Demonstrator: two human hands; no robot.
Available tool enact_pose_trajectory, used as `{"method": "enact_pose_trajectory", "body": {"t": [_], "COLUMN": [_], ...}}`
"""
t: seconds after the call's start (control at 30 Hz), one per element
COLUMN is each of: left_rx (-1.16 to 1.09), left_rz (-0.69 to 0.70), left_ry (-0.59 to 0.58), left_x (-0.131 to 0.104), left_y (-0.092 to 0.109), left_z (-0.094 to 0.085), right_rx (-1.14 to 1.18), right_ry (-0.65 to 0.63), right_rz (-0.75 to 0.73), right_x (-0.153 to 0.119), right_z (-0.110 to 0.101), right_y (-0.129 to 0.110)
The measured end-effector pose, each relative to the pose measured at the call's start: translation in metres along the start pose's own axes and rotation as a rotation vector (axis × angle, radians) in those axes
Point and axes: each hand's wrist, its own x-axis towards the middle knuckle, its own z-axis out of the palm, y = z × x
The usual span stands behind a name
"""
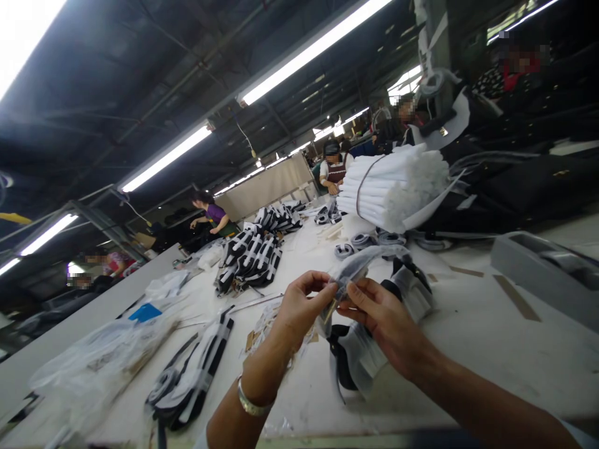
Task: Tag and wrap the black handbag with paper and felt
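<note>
- left hand (pixel 299 308) and right hand (pixel 386 315) each pinch the grey strip (pixel 358 263), thumbs closed against fingers, fingertips nearly meeting.
- the strip, held above the table (pixel 468 368), looks light, limp, perhaps slippery; two close pinches should steady it.
- beneath lies a black-and-grey bundle (pixel 362 362).

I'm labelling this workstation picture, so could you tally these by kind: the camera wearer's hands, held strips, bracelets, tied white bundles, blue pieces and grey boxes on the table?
Left hand and right hand: 2
Held grey strip: 1
Bracelet: 1
Tied white bundle: 1
Blue piece: 1
Grey box: 1
Total: 7
</note>
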Motion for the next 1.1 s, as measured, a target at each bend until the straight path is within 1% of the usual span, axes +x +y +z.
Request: {"method": "enact_pose_trajectory", "body": {"t": [0.17,0.2,0.3,0.33,0.47,0.57,0.6,0.67,0.73,0.77,0.8,0.83,0.87,0.9,0.93,1.0,1.03,1.1], "left_rx": [0.102,0.108,0.054,0.035,0.027,-0.032,-0.062,-0.120,-0.173,-0.195,-0.216,-0.235,-0.252,-0.262,-0.270,-0.286,-0.296,-0.315], "left_rz": [0.023,0.018,-0.033,-0.045,-0.024,-0.020,-0.020,-0.030,-0.068,-0.093,-0.118,-0.139,-0.159,-0.176,-0.187,-0.199,-0.198,-0.184], "left_ry": [-0.005,-0.031,-0.174,-0.205,-0.216,-0.254,-0.255,-0.254,-0.242,-0.226,-0.202,-0.165,-0.125,-0.089,-0.058,-0.011,0.006,0.030], "left_x": [0.000,0.000,0.000,0.000,0.002,0.005,0.005,0.005,0.002,0.000,-0.002,-0.003,-0.003,-0.002,0.000,0.003,0.005,0.006], "left_y": [0.007,0.008,0.010,0.010,0.008,0.006,0.005,0.005,0.004,0.003,0.002,0.001,0.000,0.000,-0.001,0.000,0.000,0.002], "left_z": [0.001,0.000,-0.001,-0.002,-0.004,-0.001,0.002,0.008,0.013,0.014,0.014,0.014,0.013,0.011,0.011,0.011,0.013,0.018], "right_rx": [-0.014,-0.016,-0.034,-0.042,-0.110,-0.205,-0.233,-0.295,-0.435,-0.567,-0.744,-0.964,-1.234,-1.504,-1.602,-1.724,-1.777,-1.870], "right_ry": [0.089,0.101,0.126,0.125,0.074,0.052,0.032,-0.068,-0.159,-0.149,-0.090,0.029,0.182,0.335,0.416,0.508,0.533,0.565], "right_rz": [-0.009,-0.010,-0.040,-0.048,-0.065,-0.095,-0.105,-0.110,-0.109,-0.135,-0.163,-0.225,-0.283,-0.252,-0.187,-0.067,0.002,0.119], "right_x": [0.002,0.002,0.003,0.004,0.007,0.008,0.008,0.007,0.006,0.006,0.006,0.005,0.005,0.006,0.006,0.008,0.009,0.014], "right_z": [0.006,0.006,0.005,0.003,-0.002,-0.005,-0.007,-0.018,-0.043,-0.062,-0.086,-0.112,-0.141,-0.170,-0.198,-0.246,-0.264,-0.288], "right_y": [-0.001,-0.001,-0.001,-0.002,-0.005,-0.010,-0.012,-0.018,-0.027,-0.034,-0.041,-0.050,-0.059,-0.067,-0.074,-0.084,-0.086,-0.085]}}
